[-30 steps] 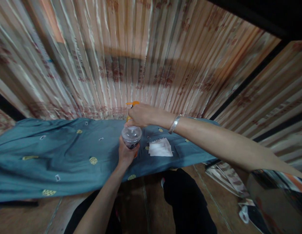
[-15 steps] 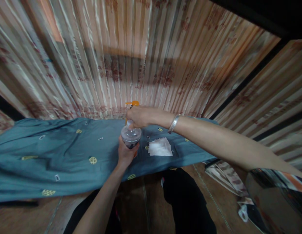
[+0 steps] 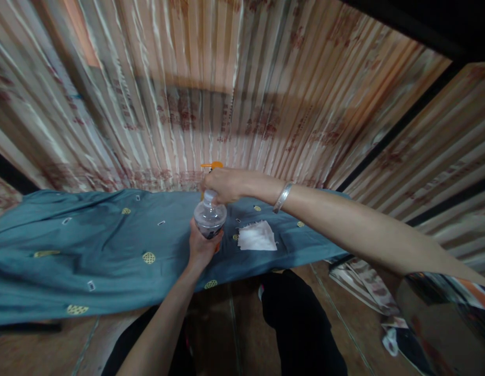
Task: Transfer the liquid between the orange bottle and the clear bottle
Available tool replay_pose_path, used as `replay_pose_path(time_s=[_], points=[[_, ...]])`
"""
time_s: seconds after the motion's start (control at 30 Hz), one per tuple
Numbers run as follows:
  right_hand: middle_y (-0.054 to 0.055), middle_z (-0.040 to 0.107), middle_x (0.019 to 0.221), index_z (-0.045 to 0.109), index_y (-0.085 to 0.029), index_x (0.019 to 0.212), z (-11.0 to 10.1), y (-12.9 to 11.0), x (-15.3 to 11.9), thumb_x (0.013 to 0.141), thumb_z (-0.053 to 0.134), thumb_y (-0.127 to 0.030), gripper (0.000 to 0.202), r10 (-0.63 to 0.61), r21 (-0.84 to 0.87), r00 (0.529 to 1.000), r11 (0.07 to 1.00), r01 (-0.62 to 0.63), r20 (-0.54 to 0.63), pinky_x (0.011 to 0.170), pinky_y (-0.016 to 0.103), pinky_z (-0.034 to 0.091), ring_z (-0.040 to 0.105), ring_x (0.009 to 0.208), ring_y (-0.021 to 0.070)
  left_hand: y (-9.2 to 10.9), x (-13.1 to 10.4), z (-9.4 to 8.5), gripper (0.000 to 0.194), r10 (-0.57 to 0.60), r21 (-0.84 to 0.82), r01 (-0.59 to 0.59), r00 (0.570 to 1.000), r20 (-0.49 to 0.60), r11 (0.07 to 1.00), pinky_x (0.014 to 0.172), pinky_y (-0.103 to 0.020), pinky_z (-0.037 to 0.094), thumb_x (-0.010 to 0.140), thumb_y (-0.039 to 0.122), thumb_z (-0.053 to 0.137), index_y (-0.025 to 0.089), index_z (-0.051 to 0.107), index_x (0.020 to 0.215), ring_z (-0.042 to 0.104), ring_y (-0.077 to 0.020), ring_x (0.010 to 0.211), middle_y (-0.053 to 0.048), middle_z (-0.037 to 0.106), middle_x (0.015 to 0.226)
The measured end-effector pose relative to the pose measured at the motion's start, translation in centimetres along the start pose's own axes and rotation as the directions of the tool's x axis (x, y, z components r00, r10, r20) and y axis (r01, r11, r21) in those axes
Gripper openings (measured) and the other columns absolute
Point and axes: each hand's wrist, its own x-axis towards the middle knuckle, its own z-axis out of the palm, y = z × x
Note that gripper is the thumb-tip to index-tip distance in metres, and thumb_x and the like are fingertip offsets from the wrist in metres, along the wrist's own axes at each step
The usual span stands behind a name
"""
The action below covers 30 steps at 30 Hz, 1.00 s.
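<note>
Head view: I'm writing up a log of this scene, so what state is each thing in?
Clear bottle: gripped by the left hand; capped or not, unclear.
Orange pump top: raised above the right hand, partly hidden.
White cloth: lying spread out, edge frayed.
Blue sheet: spread out, wrinkled.
Curtain: hanging in folds.
Bracelet: worn on the right wrist.

No wording, brand or number is legible here. Dark marks on the label (image 3: pixel 215 233) of the clear bottle (image 3: pixel 209 213) in the left hand (image 3: pixel 202 246) are too small to read, as are small printed patches (image 3: pixel 91 285) on the teal cloth (image 3: pixel 117 271) left of it and character-like columns on the curtain (image 3: pixel 265 62) beyond the right hand (image 3: pixel 222 184).
</note>
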Motion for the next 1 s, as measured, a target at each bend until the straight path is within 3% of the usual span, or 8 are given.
replay_pose_path(time_s=[0.2,0.33,0.47,0.57,0.7,0.77,0.8,1.0], points=[[0.022,0.079,0.125,0.075,-0.003,0.131,0.4,0.4,-0.2,0.096,0.077,-0.012,0.036,0.014,-0.005,1.000,1.000,-0.014,-0.015,0.093,0.034,0.051,0.072,0.114,0.0278,0.0,0.1,0.0,0.073,0.004,0.002,-0.004,1.000,0.005,1.000,0.089,-0.049,0.062,0.056,0.025,0.091,0.029,0.053,0.118,0.079,-0.0356,0.103,-0.008,0.080,0.113],[0.019,0.079,0.121,0.073,-0.008,0.131,2.4,1.3,-1.8,0.101,0.075,-0.024,0.034,0.075,0.118,0.975,0.992,-0.051,-0.209,0.091,0.033,0.047,0.072,0.110,0.0261,0.0,0.3,-0.2,0.072,-0.005,0.010,0.005,1.000,0.008,1.000,0.091,-0.051,0.061,0.054,0.029,0.091,0.030,0.051,0.114,0.078,-0.0372,0.103,-0.010,0.079,0.112],[0.011,0.082,0.113,0.071,-0.015,0.132,8.0,0.9,-5.2,0.107,0.068,-0.038,0.034,0.295,0.381,0.896,0.911,-0.158,-0.333,0.087,0.029,0.046,0.073,0.104,0.0231,0.0,0.6,-0.4,0.072,-0.011,0.016,0.011,1.000,0.013,1.000,0.093,-0.054,0.061,0.052,0.030,0.091,0.030,0.050,0.111,0.077,-0.0386,0.104,-0.010,0.078,0.110],[0.007,0.083,0.104,0.076,-0.019,0.120,13.9,-0.4,-7.8,0.102,0.075,-0.041,0.028,0.428,0.625,0.877,0.752,-0.211,-0.218,0.084,0.028,0.050,0.075,0.096,0.0218,0.0,0.6,-0.5,0.071,-0.011,0.019,0.011,1.000,0.018,1.000,0.096,-0.054,0.060,0.053,0.031,0.091,0.030,0.050,0.111,0.077,-0.0385,0.106,-0.010,0.078,0.112],[0.003,0.084,0.098,0.077,-0.025,0.126,21.8,-0.7,-10.9,0.090,0.085,-0.035,0.038,0.559,0.820,0.828,0.496,-0.286,-0.049,0.083,0.031,0.058,0.078,0.091,0.0236,-0.1,0.4,-0.6,0.071,-0.006,0.016,0.006,1.000,0.024,1.000,0.104,-0.054,0.057,0.056,0.032,0.091,0.030,0.051,0.114,0.074,-0.0393,0.118,-0.013,0.076,0.123],[0.001,0.084,0.093,0.080,-0.026,0.120,25.3,0.6,-12.3,0.084,0.089,-0.029,0.038,0.698,0.861,0.716,0.358,-0.363,0.012,0.083,0.031,0.060,0.080,0.088,0.0233,-0.2,0.3,-0.6,0.073,-0.011,0.022,0.010,1.000,0.023,1.000,0.106,-0.056,0.055,0.057,0.032,0.091,0.029,0.051,0.118,0.072,-0.0410,0.122,-0.015,0.075,0.128],[0.000,0.084,0.090,0.081,-0.026,0.115,26.8,1.6,-13.0,0.080,0.090,-0.024,0.036,0.782,0.864,0.622,0.286,-0.414,0.039,0.081,0.029,0.061,0.080,0.086,0.0226,-0.3,0.3,-0.6,0.075,-0.012,0.024,0.012,1.000,0.022,1.000,0.108,-0.057,0.054,0.058,0.032,0.092,0.028,0.051,0.120,0.071,-0.0416,0.125,-0.016,0.074,0.131],[0.012,0.082,0.091,0.080,-0.016,0.107,32.5,11.2,-17.5,0.090,0.077,-0.017,0.017,0.960,0.779,0.281,0.160,-0.607,0.021,0.082,0.038,0.063,0.080,0.092,0.0309,-0.7,0.0,-0.6,0.090,0.017,0.016,-0.017,0.999,0.031,1.000,0.117,-0.055,0.049,0.062,0.028,0.091,0.026,0.047,0.139,0.067,-0.0391,0.136,-0.020,0.068,0.146]])
